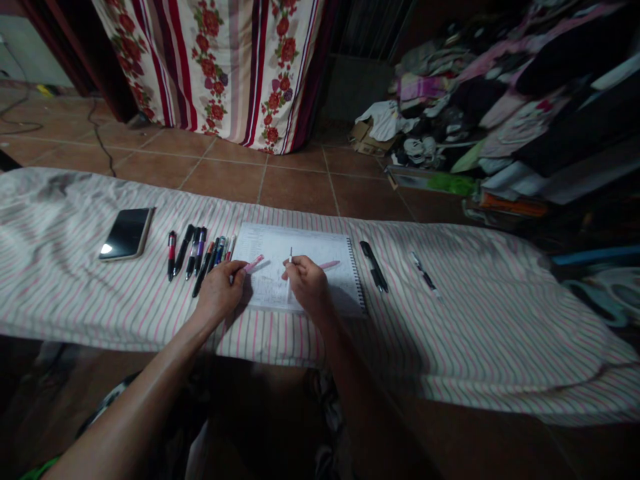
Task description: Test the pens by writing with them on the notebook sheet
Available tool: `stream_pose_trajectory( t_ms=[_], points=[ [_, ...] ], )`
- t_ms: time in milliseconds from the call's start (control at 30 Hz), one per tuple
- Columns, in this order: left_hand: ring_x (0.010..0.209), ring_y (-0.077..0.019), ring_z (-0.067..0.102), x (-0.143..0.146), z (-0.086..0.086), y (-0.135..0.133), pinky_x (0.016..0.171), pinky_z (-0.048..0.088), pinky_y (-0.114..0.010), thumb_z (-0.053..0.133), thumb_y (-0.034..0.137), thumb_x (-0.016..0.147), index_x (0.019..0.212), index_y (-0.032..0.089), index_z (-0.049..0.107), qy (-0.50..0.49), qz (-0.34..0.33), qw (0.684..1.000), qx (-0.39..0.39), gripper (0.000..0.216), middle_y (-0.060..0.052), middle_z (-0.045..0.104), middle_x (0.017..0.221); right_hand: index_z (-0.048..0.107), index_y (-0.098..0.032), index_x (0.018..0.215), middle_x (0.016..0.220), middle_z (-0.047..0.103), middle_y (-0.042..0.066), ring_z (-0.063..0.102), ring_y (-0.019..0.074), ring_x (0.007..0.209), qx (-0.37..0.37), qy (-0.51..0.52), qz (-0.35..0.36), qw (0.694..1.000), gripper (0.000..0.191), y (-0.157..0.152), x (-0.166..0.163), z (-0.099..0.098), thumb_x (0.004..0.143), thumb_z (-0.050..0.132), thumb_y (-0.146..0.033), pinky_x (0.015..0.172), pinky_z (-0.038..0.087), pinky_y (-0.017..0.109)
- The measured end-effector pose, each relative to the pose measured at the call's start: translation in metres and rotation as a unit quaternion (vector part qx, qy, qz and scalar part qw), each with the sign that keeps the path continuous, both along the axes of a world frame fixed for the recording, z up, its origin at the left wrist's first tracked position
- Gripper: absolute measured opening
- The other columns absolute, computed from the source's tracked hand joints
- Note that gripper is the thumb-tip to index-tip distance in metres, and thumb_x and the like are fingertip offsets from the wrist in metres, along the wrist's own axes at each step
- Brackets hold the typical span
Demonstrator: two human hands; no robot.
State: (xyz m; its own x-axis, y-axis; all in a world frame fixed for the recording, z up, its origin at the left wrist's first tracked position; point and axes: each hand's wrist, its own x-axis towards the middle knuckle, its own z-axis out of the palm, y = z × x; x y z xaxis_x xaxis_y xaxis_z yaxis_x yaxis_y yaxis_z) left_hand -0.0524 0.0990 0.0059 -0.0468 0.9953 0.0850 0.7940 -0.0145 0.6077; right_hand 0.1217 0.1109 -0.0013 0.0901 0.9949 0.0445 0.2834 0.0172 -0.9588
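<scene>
My left hand [220,290] pinches a pink pen [254,263] over the left part of a spiral notebook [320,240]. Above the middle of the page, my right hand [306,283] is closed on a slim, pale pen [291,255] held nearly upright. Another pink pen [330,265] shows on the page just right of that hand, partly hidden by it. The notebook lies open with faint writing, its coil on the right side. Beside my left hand, several pens [198,250] lie in a row, some partly covered by the hand.
Dark pens [374,267] lie right of the notebook, and a black-and-white pen [426,275] farther right. A phone [127,233] rests at the left on the striped cloth [475,320]. Beyond are a tiled floor, a floral curtain [210,67] and heaped clothes [500,100].
</scene>
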Motion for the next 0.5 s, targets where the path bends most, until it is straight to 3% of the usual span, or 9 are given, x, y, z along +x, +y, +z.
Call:
stream_pose_trajectory(
  t_ms=[167, 300, 500],
  points=[
    [0.095, -0.0245, 0.060, 0.002, 0.003, -0.001, 0.082, 0.044, -0.034, 0.042, 0.030, 0.082, 0.102, 0.016, 0.064, 0.008, 0.012, 1.000, 0.001, 0.033, -0.011, 0.066, 0.101, 0.058, -0.019, 0.070, 0.055, 0.061, -0.001, 0.057, 0.0134, 0.055, 0.003, -0.158, 0.029, 0.987, 0.012, -0.004, -0.006, 0.002, 0.072, 0.055, -0.031, 0.054, 0.037, 0.023],
    [0.093, -0.0234, 0.061, 0.001, 0.004, -0.001, 0.081, 0.044, -0.032, 0.042, 0.030, 0.081, 0.102, 0.015, 0.064, 0.000, 0.023, 1.000, -0.015, 0.034, -0.011, 0.067, 0.100, 0.058, -0.019, 0.064, 0.055, 0.057, -0.002, 0.052, 0.0125, 0.054, 0.016, -0.289, 0.062, 0.955, 0.009, -0.008, -0.012, 0.009, 0.070, 0.059, -0.026, 0.055, 0.032, 0.024],
    [0.094, -0.0239, 0.061, -0.002, 0.007, -0.004, 0.082, 0.044, -0.033, 0.043, 0.030, 0.081, 0.103, 0.015, 0.064, -0.008, 0.027, 0.999, -0.041, 0.034, -0.011, 0.067, 0.100, 0.058, -0.018, 0.069, 0.063, 0.058, 0.001, 0.051, 0.0136, 0.061, 0.051, -0.378, 0.073, 0.921, 0.005, -0.007, -0.019, 0.003, 0.073, 0.055, -0.019, 0.058, 0.031, 0.024]
  ],
)
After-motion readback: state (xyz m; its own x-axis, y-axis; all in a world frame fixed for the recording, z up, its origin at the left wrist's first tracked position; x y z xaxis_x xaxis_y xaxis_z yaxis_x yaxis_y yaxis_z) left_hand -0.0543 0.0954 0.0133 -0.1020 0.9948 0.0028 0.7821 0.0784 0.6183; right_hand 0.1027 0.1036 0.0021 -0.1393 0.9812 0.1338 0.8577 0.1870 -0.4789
